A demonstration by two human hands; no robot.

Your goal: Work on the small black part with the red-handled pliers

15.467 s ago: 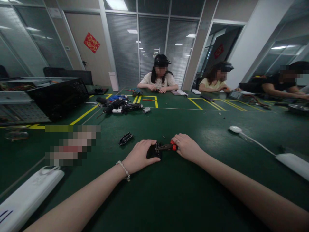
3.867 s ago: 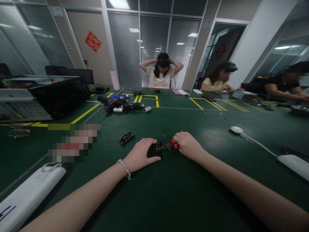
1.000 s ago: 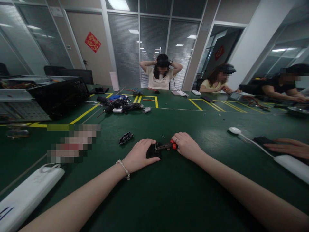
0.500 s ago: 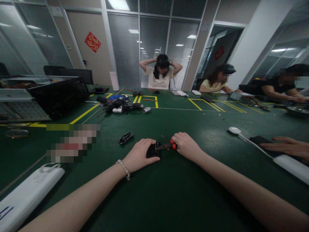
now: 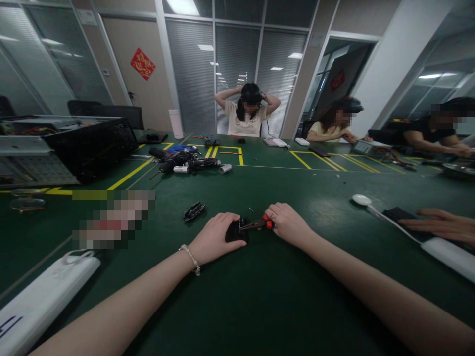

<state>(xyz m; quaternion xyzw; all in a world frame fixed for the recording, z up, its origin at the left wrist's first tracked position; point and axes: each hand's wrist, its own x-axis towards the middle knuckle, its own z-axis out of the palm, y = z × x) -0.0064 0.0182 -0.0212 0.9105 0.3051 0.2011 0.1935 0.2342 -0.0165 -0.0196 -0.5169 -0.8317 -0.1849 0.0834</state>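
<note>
L hand (image 5: pixel 217 235) gripping small black plastic part (image 5: pixel 233 231), thumb on near side, fingers on far side; part is on/just above green tabletop (image 5: pixel 237 306), ctr of view, exact contact hidden. R hand (image 5: pixel 287 222) closed round red handles of long-nose pliers (image 5: pixel 256 225); plier tips at the part's R side, by some pale spots, too small to tell if they're pinching anything. Beaded bracelet (image 5: pixel 191 259) on L wrist, ring on R hand.

Tiny metal bit (image 5: pixel 251 209) on table just beyond pliers. Black component w/ shiny bits (image 5: pixel 194 211) lies beyond L hand, a bit left, apart from it. Far L: open PC case (image 5: pixel 92 153), black panel facing ctr; eyeglasses (image 5: pixel 27 201) in front of it; white power strip (image 5: pixel 48 296) at near L edge, pixelated item next to it. Mid-table, L of ctr: tangle of dark cables (image 5: pixel 185 160), white cylinder (image 5: pixel 225 169) at its R end. Pale pink bottle (image 5: pixel 175 123) at far edge.

R side: white round puck (image 5: pixel 361 200) on white cord, cord runs to white box (image 5: pixel 451 254); co-worker's hand (image 5: pixel 441 225) on dark flat obj (image 5: pixel 403 217) nearby. Person opp. (image 5: pixel 245 116), both hands at head; two more ppl seated far R.
</note>
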